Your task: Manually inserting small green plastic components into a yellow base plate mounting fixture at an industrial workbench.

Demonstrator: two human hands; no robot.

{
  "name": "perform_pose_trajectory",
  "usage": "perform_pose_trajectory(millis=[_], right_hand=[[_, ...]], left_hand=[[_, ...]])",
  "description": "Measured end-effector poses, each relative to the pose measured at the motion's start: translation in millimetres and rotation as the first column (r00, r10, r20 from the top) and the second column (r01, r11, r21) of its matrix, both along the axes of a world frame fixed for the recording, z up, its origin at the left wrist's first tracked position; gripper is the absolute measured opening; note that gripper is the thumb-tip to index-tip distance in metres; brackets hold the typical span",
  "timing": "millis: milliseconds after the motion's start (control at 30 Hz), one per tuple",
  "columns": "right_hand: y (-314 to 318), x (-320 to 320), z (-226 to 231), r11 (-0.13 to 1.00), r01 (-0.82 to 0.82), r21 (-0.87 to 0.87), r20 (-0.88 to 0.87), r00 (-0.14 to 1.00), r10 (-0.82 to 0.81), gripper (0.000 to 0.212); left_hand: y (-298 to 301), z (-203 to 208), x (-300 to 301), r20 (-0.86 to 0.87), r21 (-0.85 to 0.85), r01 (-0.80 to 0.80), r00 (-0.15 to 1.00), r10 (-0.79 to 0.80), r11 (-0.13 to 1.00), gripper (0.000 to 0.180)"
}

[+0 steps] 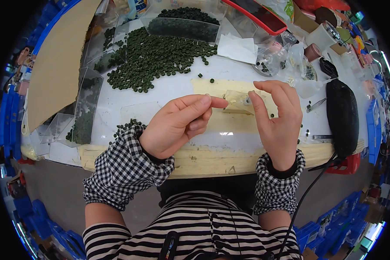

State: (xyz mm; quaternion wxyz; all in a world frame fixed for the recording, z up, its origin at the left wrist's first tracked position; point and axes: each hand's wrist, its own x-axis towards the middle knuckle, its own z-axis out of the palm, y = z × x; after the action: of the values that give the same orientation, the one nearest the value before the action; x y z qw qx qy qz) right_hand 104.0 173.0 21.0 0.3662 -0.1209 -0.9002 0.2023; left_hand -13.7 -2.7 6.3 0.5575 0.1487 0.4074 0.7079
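My left hand (177,123) is closed, its thumb pressed to the side of the index finger and the other fingers curled in. What it pinches, if anything, is too small to make out; a tiny dark speck shows at its index fingertip. My right hand (279,119) is open, thumb and index finger apart, with nothing visible between them. Between the hands a small yellowish block (239,106) sits on the table, and a little whitish piece shows by the right thumb. Small dark green round parts (156,56) lie in a large heap beyond the left hand.
A clear bin (182,30) of green parts stands behind the heap. Cardboard (58,65) leans at the left. White paper (237,47), a red-framed phone-like object (260,15) and plastic bags lie at the back. Tweezers (317,104) and a black pouch (342,117) lie at the right.
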Motion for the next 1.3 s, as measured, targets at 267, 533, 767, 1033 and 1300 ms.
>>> perform_pose_trajectory(millis=[267, 533, 767, 1033, 1300], right_hand=[[-1.4, 2.8, -1.6, 1.0, -0.003, -0.021, -0.087, 0.996, 0.001, 0.013], [-23.4, 22.3, 18.9, 0.904, -0.207, -0.375, -0.378, 0.924, 0.054, 0.011], [-30.7, 15.5, 4.2, 0.727, -0.365, -0.582, -0.375, 0.913, 0.159, 0.01], [-35.0, 8.7, -1.2, 0.613, -0.47, -0.635, -0.425, 0.875, 0.231, 0.01], [-35.4, 4.5, -5.7, 0.641, -0.465, -0.61, -0.397, 0.88, 0.261, 0.008]], left_hand=[[-2.8, -2.8, 1.5, 0.075, -0.004, -0.023, 0.997, 0.024, 1.0, 0.027], [-2.9, -3.0, 4.1, 0.069, 0.042, 0.023, 0.997, -0.026, 0.999, 0.02], [-2.6, -7.7, 3.4, 0.08, 0.11, 0.044, 0.995, -0.053, 0.993, 0.016], [-3.5, -11.7, 3.1, 0.136, 0.18, 0.054, 0.988, -0.079, 0.982, 0.018], [-3.7, -13.8, 3.9, 0.13, 0.185, 0.055, 0.988, -0.08, 0.981, 0.019]])
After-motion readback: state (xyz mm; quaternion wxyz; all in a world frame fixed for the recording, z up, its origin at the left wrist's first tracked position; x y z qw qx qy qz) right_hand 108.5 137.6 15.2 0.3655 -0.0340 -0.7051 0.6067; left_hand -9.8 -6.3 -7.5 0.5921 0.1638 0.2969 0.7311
